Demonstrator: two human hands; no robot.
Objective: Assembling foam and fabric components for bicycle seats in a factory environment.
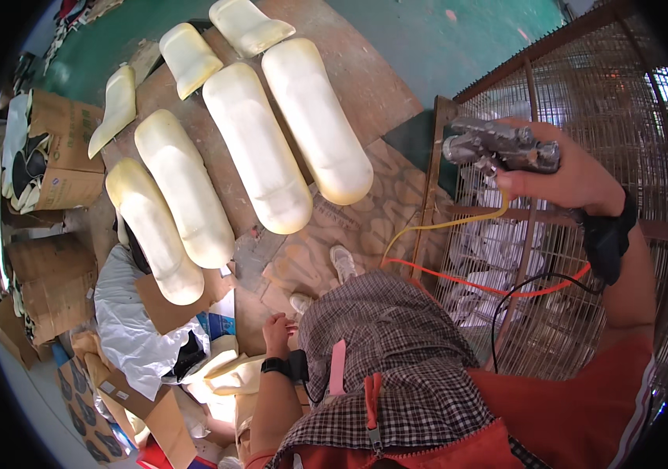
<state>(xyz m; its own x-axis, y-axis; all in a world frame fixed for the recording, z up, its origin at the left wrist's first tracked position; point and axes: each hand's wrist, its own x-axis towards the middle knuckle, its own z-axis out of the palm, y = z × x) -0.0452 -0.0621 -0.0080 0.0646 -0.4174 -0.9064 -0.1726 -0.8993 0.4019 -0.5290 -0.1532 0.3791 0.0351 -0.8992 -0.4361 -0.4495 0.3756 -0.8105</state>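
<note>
My right hand [576, 176] is raised at the right and grips a grey metal spray gun [498, 147], its nozzle pointing left. A yellow hose [443, 225] and an orange hose [467, 283] hang from it. My left hand [275, 332] hangs by my hip with fingers loosely curled, holding nothing; a black watch sits on its wrist. Ahead on a brown board [381, 86] lie several long cream foam cushions [256, 148], side by side. Smaller cream foam pieces [189, 56] lie beyond them.
A rusty wire-mesh cage [576, 86] stands at the right behind the gun. Cardboard boxes [64, 152] and flattened cardboard pile up at the left, with a white plastic sheet [134, 328] below them. The floor farther off is green.
</note>
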